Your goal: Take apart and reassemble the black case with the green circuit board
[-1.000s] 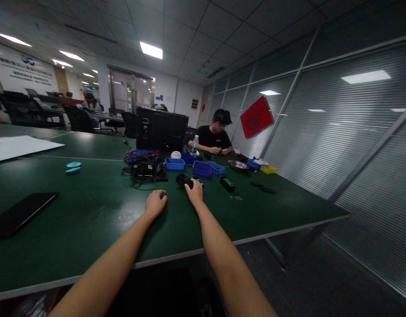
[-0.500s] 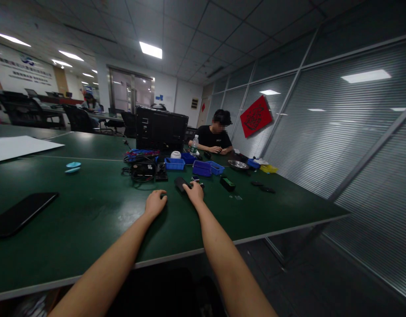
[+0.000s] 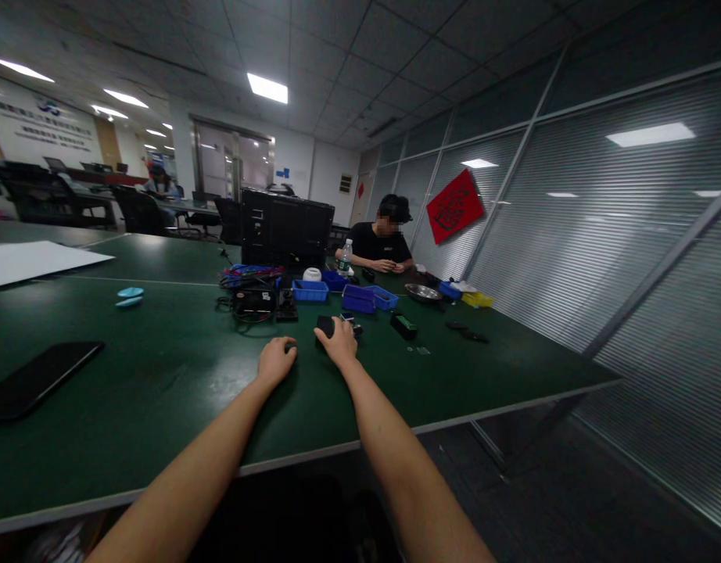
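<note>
My right hand [image 3: 338,342] is closed around a small black box [image 3: 324,324] on the green table [image 3: 208,367]. The thumb lies on its near left side, and the fingers cover its right part. To the left, my left hand [image 3: 276,360] rests on the tabletop, loosely curled, with a gap between thumb and fingers and nothing in it. Just beyond my right hand lie small phone-like items [image 3: 347,317], partly hidden. A black-and-green box [image 3: 403,326] stands further right.
Beyond my hands are blue bins [image 3: 359,299], a black device with cables [image 3: 253,302], a monitor [image 3: 287,231], a bottle [image 3: 345,256] and a metal bowl [image 3: 423,292]. Left lie a black slab [image 3: 41,379] and a light-blue item [image 3: 129,297]. A person [image 3: 381,242] sits across.
The black box has turned from a slant to a straighter position, and my right hand has shifted slightly left over it. My left hand has stayed still.
</note>
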`<action>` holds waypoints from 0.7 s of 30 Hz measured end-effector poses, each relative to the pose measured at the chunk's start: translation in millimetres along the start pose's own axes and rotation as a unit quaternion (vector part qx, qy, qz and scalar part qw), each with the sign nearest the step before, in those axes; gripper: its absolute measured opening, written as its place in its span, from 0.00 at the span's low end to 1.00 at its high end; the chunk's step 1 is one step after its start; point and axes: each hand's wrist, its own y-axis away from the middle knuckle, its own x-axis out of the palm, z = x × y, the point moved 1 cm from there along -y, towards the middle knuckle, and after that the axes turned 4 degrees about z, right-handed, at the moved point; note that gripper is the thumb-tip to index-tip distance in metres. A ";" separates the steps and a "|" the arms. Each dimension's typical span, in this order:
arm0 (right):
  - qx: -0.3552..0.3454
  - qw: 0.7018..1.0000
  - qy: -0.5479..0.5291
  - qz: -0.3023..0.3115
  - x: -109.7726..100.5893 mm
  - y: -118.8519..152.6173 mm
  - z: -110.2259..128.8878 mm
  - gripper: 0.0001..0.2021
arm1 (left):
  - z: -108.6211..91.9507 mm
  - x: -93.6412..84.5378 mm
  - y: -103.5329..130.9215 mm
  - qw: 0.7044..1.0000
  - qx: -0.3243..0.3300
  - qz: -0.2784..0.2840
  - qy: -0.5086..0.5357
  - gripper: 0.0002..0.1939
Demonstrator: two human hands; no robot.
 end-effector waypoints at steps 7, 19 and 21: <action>0.042 0.998 -0.009 0.038 7.3 -5.4 -3.2 0.21 | 2.4 2.0 -0.9 1.000 0.002 0.001 -0.001 0.16; 0.066 0.998 0.001 0.007 1.4 -5.5 -8.8 0.31 | -0.9 -1.8 1.3 1.000 0.000 0.010 -0.006 0.16; 0.077 0.997 0.002 0.021 3.7 -6.9 -10.4 0.29 | -1.0 -2.0 1.4 1.000 -0.004 0.012 -0.006 0.16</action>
